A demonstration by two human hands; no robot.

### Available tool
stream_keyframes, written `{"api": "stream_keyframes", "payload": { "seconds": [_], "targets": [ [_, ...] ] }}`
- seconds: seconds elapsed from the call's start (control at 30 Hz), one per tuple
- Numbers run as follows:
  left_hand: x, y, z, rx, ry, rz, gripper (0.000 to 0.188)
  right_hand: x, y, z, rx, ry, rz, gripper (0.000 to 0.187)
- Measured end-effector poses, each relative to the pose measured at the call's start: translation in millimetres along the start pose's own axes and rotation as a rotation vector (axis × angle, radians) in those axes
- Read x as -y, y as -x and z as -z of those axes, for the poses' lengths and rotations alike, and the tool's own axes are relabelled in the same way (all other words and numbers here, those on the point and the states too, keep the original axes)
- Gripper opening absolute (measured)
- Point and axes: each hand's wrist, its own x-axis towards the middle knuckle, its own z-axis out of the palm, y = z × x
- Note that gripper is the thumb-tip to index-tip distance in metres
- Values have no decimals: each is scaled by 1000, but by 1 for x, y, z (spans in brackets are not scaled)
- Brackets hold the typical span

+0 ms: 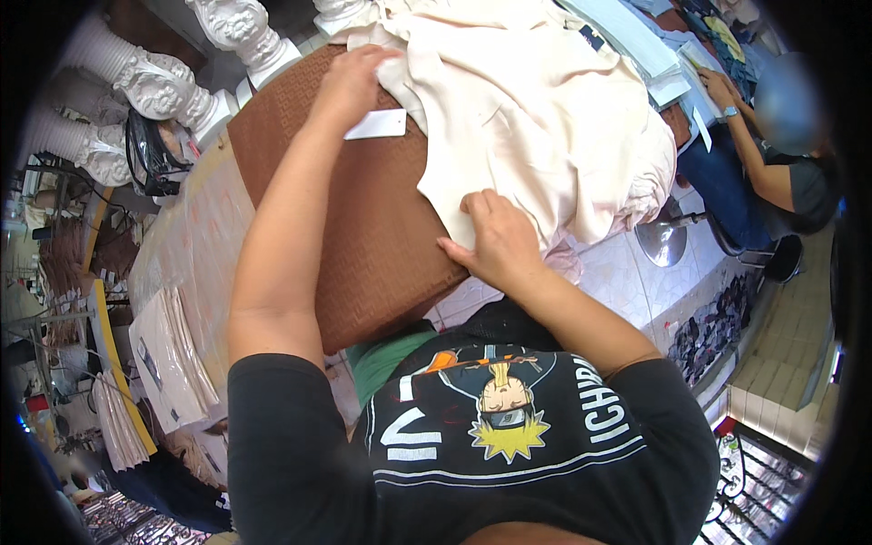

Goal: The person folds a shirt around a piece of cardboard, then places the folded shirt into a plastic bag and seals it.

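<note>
Can spot white capitals [595, 400] on the black T-shirt [545, 495], beside a yellow-haired cartoon print [509, 409]. Can't read anything on the white tag [378, 124] by the cream cloth [509, 100].

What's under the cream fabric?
Brown table cover shows left of the cream fabric and runs beneath its edge, where the right hand rests. Whether anything else lies under the fabric's middle is hidden.

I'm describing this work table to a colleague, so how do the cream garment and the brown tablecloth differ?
The cream garment is pale and looks plain, while the brown tablecloth is dark with a faint repeating pattern. The cream garment lies loose and rumpled on top; the brown tablecloth lies mostly smooth beneath it. Both are cloth.
</note>
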Motion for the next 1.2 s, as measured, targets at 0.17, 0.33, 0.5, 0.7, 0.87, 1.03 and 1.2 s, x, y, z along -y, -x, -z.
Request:
{"api": "stream_keyframes", "payload": {
  "seconds": [0.17, 0.33, 0.5, 0.7, 0.87, 1.03, 1.2],
  "targets": [
    [1, -6, -22, 146, -321, -161, 51, -1, -6, -7, 55, 77, -62, 24],
    [-5, -23, -34, 224, -137, -27, 25, -24, -3, 25, 190, -944, -718, 13],
    [7, -55, -3, -166, 181, -27, 17, -37, -40, 112, -244, -1410, -750, 17],
    [-35, -91, 139, -278, 1114, 3, 17, -25, -74, 248, -62, -718, -166, 24],
    [-65, -81, 258, -301, 929, -147, 16, -10, -78, 309, -384, -48, -78, 13],
    [-123, -45, 327, -114, 479, -195, 26, -41, -73, 374, -625, -80, 44, 12],
    [-135, -22, 352, -123, -202, -100, 35, -51, -71, 398, -825, -10, -6, 15]
  ]
}}
